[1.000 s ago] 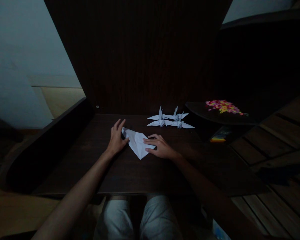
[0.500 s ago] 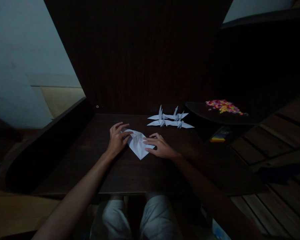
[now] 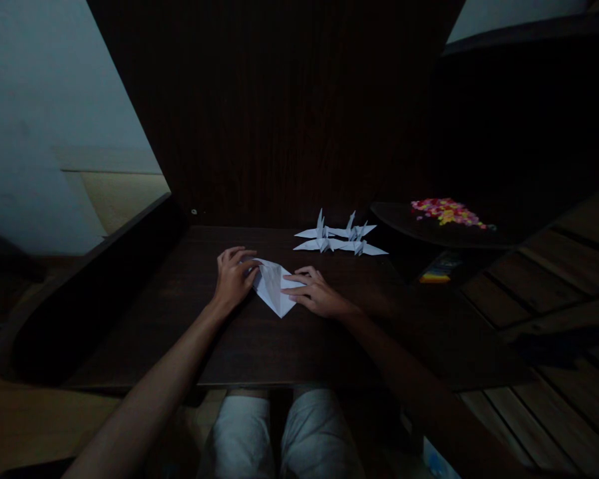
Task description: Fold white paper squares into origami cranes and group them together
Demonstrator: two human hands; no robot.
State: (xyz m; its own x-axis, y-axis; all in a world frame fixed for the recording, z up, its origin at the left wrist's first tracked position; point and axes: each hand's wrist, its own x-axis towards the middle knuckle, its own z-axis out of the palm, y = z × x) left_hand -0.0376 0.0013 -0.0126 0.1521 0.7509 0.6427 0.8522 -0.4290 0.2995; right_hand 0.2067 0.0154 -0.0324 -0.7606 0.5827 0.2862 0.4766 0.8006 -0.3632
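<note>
A white sheet of folded paper (image 3: 274, 287) lies on the dark desk in front of me, creased, with one corner pointing toward me. At its upper left edge my left hand (image 3: 233, 273) pinches the paper between thumb and fingers. From the other side my right hand (image 3: 315, 291) rests on the paper's right part, fingers stretched out and pressing it flat. Behind them several white origami cranes (image 3: 324, 243) stand close together in two rows, wings touching or overlapping.
A pile of small pink, red and yellow pieces (image 3: 449, 211) lies on a dark shelf (image 3: 399, 216) to the right. A yellow-orange object (image 3: 434, 278) sits beneath it. The desk (image 3: 150, 319) has a raised side panel (image 3: 80, 286) on the left and a tall back panel.
The right fingers have slid slightly left across the paper. A flap in the paper's middle now looks flatter, with its crease smoother. The left hand has barely moved.
</note>
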